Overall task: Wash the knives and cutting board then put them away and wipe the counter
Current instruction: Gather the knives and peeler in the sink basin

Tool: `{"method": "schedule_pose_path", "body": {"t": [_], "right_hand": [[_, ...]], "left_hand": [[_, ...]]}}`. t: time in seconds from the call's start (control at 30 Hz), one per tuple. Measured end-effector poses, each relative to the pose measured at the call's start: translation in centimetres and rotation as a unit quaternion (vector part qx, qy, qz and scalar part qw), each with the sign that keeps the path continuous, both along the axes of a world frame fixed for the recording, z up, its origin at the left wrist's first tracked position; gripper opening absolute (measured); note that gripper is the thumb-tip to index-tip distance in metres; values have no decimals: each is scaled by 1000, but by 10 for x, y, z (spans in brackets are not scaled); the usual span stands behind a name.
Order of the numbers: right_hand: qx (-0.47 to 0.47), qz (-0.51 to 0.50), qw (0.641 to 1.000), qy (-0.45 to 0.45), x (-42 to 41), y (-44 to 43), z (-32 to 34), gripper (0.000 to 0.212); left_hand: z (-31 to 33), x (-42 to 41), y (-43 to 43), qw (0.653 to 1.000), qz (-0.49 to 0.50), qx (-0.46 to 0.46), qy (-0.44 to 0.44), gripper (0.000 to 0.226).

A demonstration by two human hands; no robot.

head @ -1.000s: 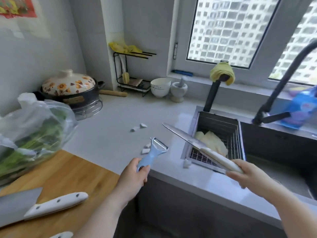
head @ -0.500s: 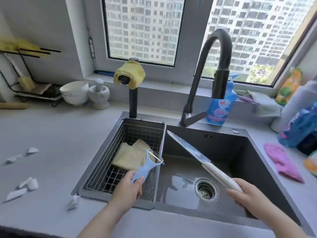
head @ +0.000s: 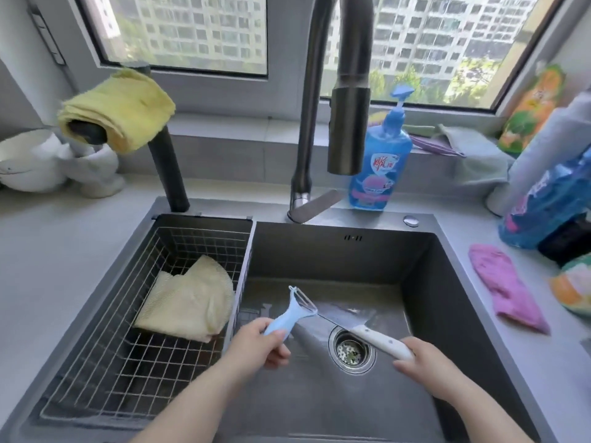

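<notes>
My left hand (head: 257, 345) grips a light blue peeler (head: 289, 316) by its handle, its head up, low inside the dark sink (head: 425, 282). My right hand (head: 428, 367) holds a white-handled knife (head: 380, 340) by the end of the handle. The knife lies nearly flat over the drain (head: 351, 350), its blade pointing left toward the peeler head. The cutting board is out of view.
A wire basket (head: 134, 356) holding a yellow cloth (head: 192, 302) fills the sink's left part. The tall dark faucet (head: 348, 91) hangs above the basin. A blue soap bottle (head: 380, 164), pink cloth (head: 508, 289) and bottles stand to the right; white bowls (head: 35, 161) at left.
I have turned from the counter to the sink. Both hands have dropped into the basin, and the knife has gone from raised and slanted to nearly flat over the drain.
</notes>
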State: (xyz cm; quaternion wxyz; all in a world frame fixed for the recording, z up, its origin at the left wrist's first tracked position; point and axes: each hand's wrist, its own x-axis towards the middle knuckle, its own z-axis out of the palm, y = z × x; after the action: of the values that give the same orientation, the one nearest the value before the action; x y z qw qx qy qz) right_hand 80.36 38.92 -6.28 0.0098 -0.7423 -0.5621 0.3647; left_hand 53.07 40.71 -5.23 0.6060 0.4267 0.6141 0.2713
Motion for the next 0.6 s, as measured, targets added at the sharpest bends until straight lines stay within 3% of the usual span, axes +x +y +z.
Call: {"method": "schedule_pose_path", "body": {"t": [0.2, 0.43, 0.6], "right_hand": [[-25, 25, 999, -6, 14, 36, -26, 15], [-29, 76, 997, -11, 4, 94, -65, 11], [15, 74, 997, -31, -5, 126, -91, 43]], "left_hand": [[-29, 19, 37, 998, 38, -32, 32, 21], [-47, 9, 43, 995, -22, -59, 82, 12], [-65, 22, 45, 986, -83, -91, 110, 17]]}}
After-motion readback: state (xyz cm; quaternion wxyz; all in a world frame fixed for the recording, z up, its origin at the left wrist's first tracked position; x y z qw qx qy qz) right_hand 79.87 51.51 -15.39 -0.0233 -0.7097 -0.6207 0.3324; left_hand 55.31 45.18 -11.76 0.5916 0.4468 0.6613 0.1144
